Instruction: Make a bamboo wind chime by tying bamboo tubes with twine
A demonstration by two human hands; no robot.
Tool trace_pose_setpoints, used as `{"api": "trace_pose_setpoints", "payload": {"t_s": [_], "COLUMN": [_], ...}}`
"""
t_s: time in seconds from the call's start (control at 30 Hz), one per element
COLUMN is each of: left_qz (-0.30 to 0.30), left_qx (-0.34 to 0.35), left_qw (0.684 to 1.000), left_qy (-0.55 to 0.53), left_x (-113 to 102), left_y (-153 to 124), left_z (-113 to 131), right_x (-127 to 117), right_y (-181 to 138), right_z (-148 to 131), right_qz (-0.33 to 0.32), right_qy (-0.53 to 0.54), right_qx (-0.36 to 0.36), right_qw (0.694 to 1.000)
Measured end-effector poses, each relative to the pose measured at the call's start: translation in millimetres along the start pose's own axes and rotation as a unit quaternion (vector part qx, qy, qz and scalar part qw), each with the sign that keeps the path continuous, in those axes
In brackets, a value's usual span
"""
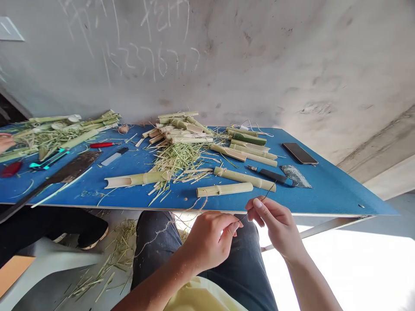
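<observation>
Over my lap, my left hand [210, 239] pinches a thin dark string [271, 188] between thumb and fingertips. My right hand [275, 224] pinches the same string a little further right, and its free end sticks up past those fingers. Lighter, frayed twine [158, 232] trails on the left across my thigh and loops up near the table edge; whether it joins the dark string is hidden by my left hand. Just beyond my hands lies a short bamboo tube [225, 189], with a longer bamboo piece [246, 178] behind it. Neither hand touches the bamboo.
On the blue table [343, 190] are a utility knife [274, 175], a phone [300, 153], piled bamboo pieces [184, 127], shavings [177, 157] and a cut bamboo tube [139, 178]. A cleaver [74, 167] lies left, handle over the edge. Another person's hand [6, 142] shows far left.
</observation>
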State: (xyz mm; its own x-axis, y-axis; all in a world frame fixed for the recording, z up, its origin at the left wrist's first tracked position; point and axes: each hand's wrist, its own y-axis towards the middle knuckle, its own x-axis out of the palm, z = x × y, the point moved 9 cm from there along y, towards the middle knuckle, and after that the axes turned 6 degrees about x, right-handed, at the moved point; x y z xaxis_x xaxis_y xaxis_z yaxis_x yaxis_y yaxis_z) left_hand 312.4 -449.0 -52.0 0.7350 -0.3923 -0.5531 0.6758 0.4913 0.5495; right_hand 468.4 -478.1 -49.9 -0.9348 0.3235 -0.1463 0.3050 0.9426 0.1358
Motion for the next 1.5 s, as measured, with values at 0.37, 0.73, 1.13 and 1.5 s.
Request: {"api": "trace_pose_setpoints", "payload": {"t_s": [0.37, 0.73, 1.13, 1.5], "left_qz": [0.047, 0.033, 0.039, 0.003], "left_qx": [0.124, 0.078, -0.101, -0.143], "left_qw": [0.965, 0.983, 0.993, 0.971], "left_qy": [0.228, 0.161, -0.054, -0.189], "left_x": [-16, -14, -11, 0], "left_y": [-12, -18, -24, -25], "left_z": [22, 10, -23, -31], "right_x": [0, 6, 15, 13], "right_y": [-24, -27, -34, -37], "right_z": [-15, -15, -10, -18], "right_qz": [0.147, 0.148, 0.134, 0.146], "right_qy": [0.002, -0.012, -0.029, -0.027], "right_qx": [-0.058, -0.047, 0.002, -0.026], "right_qw": [0.987, 0.988, 0.990, 0.989]}}
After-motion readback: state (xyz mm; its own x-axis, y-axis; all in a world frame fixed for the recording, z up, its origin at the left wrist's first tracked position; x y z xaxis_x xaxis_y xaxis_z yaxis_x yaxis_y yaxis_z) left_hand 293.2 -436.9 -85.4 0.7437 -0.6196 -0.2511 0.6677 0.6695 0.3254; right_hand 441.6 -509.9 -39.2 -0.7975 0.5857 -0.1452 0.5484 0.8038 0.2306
